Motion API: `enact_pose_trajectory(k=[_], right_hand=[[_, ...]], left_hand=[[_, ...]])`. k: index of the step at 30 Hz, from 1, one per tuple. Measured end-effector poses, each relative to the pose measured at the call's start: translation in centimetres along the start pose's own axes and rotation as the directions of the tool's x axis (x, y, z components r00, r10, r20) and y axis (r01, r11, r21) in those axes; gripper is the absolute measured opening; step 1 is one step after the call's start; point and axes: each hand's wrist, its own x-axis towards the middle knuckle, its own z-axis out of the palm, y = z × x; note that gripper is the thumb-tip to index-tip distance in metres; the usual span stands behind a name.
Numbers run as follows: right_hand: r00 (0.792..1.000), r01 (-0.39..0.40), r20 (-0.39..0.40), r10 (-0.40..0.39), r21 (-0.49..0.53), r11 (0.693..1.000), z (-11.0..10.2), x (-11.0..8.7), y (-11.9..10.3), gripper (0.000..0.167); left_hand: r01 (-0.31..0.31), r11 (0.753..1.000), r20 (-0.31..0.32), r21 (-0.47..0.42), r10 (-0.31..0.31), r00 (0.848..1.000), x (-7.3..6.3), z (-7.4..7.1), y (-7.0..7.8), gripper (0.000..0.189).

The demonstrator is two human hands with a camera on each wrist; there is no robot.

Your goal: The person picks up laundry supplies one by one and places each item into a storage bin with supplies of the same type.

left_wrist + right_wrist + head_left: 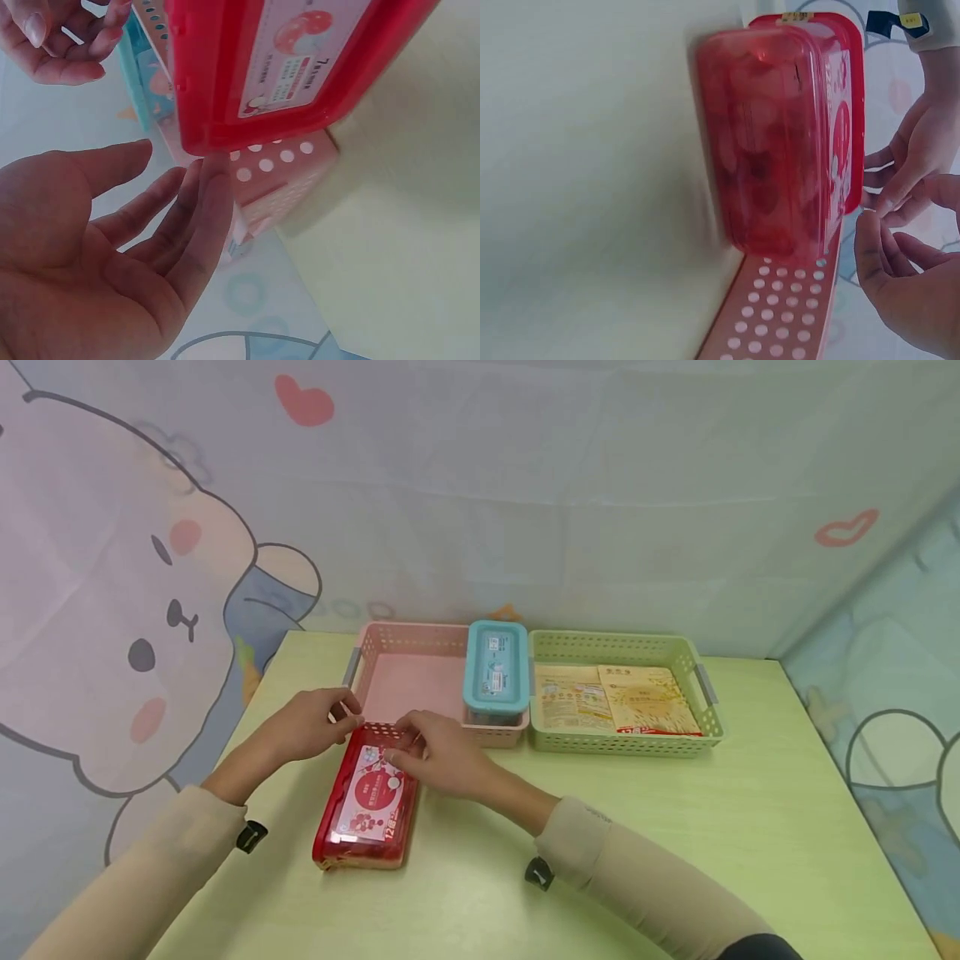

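A red plastic box (pixel 366 806) with a clear, labelled side facing up lies on the table, its red lid (pixel 225 75) turned to the left. In the right wrist view, blurred red contents show through its wall. My left hand (pixel 318 724) is at the far left end of the box, fingers loosely bent and holding nothing, fingertips right at the lid's corner in the left wrist view. Over the far end my right hand (pixel 442 753) has relaxed, bent fingers with nothing between them; its thumb overlaps the label in the head view.
Right behind the box stands a pink perforated basket (pixel 363 672), with a blue-lidded container (pixel 496 668) at its right end. A green basket (pixel 615 745) beside it holds yellow packets (pixel 648 697). A printed cloth (pixel 570 510) hangs behind the table (pixel 570 877).
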Motion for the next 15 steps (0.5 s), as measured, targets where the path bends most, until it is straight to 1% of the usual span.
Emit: enact_pose_trajectory(k=[3, 6, 12, 15], right_hand=[[1.000, -0.009, 0.021, 0.009, 0.029, 1.000, 0.6, 0.0, -0.1, 0.042], [0.999, -0.007, 0.039, 0.006, 0.046, 0.999, 1.1, 0.1, -0.1, 0.042], [0.997, 0.022, 0.067, -0.025, 0.053, 0.998, 1.9, 0.3, -0.2, 0.038], [0.995, 0.012, 0.096, -0.019, 0.071, 0.997, 2.3, 0.5, -0.4, 0.035]], left_hand=[[0.004, 1.000, 0.019, -0.008, -0.004, 1.000, 0.0, 0.1, -0.3, 0.019], [0.020, 1.000, 0.040, -0.020, -0.019, 0.999, -0.1, 0.3, -0.6, 0.017], [0.049, 0.998, 0.078, -0.027, -0.047, 0.996, -0.2, 0.9, -1.2, 0.020], [0.048, 0.998, 0.080, -0.032, -0.046, 0.996, -0.4, 1.2, -1.4, 0.023]])
